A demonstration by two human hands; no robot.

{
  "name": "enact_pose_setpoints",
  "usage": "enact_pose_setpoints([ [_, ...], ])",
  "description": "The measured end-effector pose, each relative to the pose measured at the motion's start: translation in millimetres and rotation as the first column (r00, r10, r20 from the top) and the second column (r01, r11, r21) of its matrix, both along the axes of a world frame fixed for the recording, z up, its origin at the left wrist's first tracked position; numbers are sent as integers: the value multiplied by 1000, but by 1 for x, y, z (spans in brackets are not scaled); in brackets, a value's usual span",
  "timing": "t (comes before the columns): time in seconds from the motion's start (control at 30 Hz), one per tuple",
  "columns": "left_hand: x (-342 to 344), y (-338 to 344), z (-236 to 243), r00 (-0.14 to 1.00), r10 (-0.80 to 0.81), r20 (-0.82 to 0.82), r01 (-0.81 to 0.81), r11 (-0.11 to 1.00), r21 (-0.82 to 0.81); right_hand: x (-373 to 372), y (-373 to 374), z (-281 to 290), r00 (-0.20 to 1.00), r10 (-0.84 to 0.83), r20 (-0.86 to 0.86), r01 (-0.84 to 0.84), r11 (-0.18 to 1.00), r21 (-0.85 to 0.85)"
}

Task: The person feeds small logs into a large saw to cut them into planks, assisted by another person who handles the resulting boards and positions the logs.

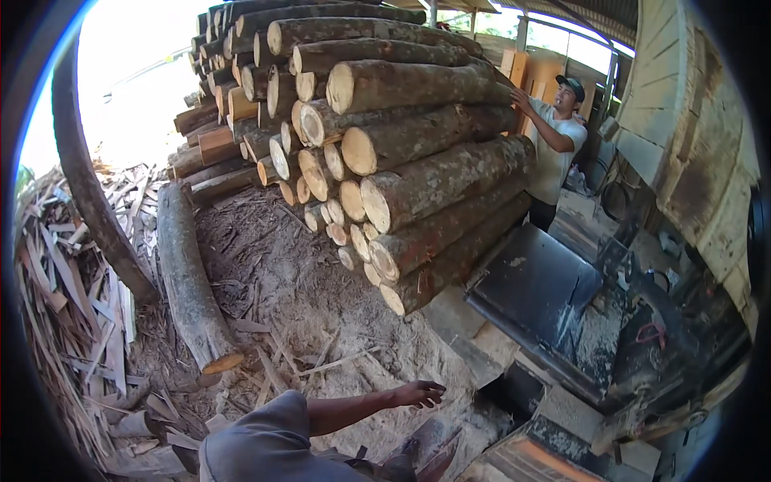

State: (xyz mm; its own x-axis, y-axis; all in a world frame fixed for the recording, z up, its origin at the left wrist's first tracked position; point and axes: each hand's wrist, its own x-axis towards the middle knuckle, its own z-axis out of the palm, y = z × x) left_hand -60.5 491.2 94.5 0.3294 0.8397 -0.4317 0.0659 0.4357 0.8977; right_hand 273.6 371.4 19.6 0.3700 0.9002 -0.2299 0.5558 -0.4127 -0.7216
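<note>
My left arm, in a grey sleeve, reaches rightward across the bottom of the head view. At its end, my left hand [418, 394] hangs in the air over the sawdust-covered ground [377, 345]. Its fingers are loosely spread and hold nothing. My right hand is out of sight. Beyond my left hand rises a tall stack of cut logs, with a thick log [450, 181] low on its near side. To the right of the hand is a machine with a flat dark metal plate [534, 277], dusted with sawdust.
A co-worker [554, 145] in a cap and light shirt stands at the stack's far right, one hand raised at an upper log [418, 84]. A loose log [189, 273] lies on the ground at left, near a leaning post [92, 177] and piled wood offcuts [76, 313].
</note>
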Motion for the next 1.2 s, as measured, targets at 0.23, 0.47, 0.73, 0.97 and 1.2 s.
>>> enact_pose_setpoints([
  [0.23,-267,105,165,720,691,67,-645,630,433,-119,388,18,861,435,-265,-346,882,321],
  [0.47,-561,162,432,283,923,262,-589,-49,807,-547,508,413,527,814,245,-375,-36,926],
  [0.73,-749,265,558,389,748,537,-563,-269,782,-725,572,523,799,523,296,-181,-260,949],
  [0.97,-778,249,646,578,639,507,-458,-260,850,-747,579,521,751,637,175,-61,-198,978],
  [1.2,-716,268,707,709,537,458,-372,-268,889,-733,589,514,789,580,200,-129,-161,978],
])
